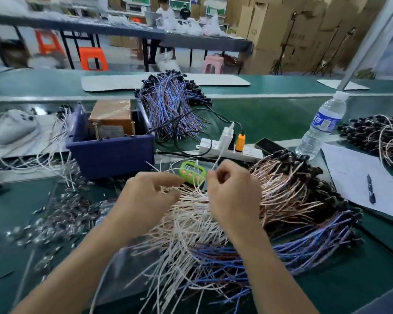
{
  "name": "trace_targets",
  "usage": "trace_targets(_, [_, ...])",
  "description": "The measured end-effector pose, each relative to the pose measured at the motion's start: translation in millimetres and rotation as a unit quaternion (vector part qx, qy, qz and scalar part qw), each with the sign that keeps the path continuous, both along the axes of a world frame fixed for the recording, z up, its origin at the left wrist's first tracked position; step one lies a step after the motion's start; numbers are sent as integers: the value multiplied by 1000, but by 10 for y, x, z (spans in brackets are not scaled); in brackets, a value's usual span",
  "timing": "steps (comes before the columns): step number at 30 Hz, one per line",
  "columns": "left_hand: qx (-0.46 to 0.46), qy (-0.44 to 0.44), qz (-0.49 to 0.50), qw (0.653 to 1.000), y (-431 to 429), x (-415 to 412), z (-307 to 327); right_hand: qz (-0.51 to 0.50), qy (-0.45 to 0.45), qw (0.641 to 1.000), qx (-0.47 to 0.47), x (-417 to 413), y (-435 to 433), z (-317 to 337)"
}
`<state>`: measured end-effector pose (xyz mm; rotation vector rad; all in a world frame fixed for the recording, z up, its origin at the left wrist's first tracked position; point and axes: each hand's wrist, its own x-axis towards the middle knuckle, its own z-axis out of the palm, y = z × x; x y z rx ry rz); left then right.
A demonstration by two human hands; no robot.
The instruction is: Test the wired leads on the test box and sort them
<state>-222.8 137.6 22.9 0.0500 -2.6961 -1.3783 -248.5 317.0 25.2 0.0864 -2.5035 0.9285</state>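
Observation:
A big heap of wired leads (213,234) in white, brown and blue lies on the green bench in front of me. My right hand (233,191) pinches a white lead (218,160) whose end sticks up above the fingers. My left hand (145,200) hovers over the white leads with fingers loosely curled, thumb and fingertips apart; I cannot see anything gripped in it. The test box (111,118), brown and wrapped in tape, sits in a blue bin (110,152) behind my left hand. Behind it a sorted bundle of blue leads (170,105) leans in a mound.
A small green timer (192,172) lies just beyond my fingers. A white power strip (227,150) with plugs, a black phone (269,146), a water bottle (322,128), paper with a pen (371,189), and more leads (381,134) at right. Loose small parts (55,220) scatter at left.

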Motion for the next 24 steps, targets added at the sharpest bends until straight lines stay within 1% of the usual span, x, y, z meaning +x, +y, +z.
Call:
trace_targets(2, [18, 14, 12, 1000, -170, 47, 38, 81, -25, 996, -13, 36, -404, -11])
trace_targets(5, [30, 40, 46, 998, -478, 191, 71, 164, -57, 985, -27, 71, -923, 5])
trace_targets(7, [10, 52, 95, 994, -720, 321, 68, 211, -84, 973, -35, 80, -1201, 18])
trace_targets(9, [-9, 45, 161, 986, -954, 477, 34, 257, -106, 960, -37, 108, -1454, 28])
trace_targets(11, [-25, 27, 251, 967, -1181, 634, 22, 307, -132, 941, -60, 164, -1720, 51])
trace_targets(13, [-71, 2, 352, 933, -1399, 770, 15, 356, -178, 913, -85, 236, -2004, 90])
trace_targets(14, [-93, -9, 398, 912, -1499, 836, 18, 380, -199, 900, -82, 274, -2149, 114])
trace_targets(17, [-140, -20, 489, 861, -1800, 1031, 23, 443, -212, 871, -26, 381, -2553, 160])
trace_targets(19, [-178, 3, 520, 835, -2001, 1144, -1, 482, -213, 850, 21, 429, -2804, 165])
trace_targets(21, [-221, 56, 519, 824, -2224, 1240, -58, 518, -222, 822, 87, 431, -3050, 149])
trace_targets(22, [-243, 59, 515, 820, -2346, 1280, -97, 528, -216, 812, 123, 422, -3173, 149])
trace_targets(24, [-282, 7, 507, 814, -2596, 1372, -176, 541, -180, 804, 170, 384, -3411, 152])
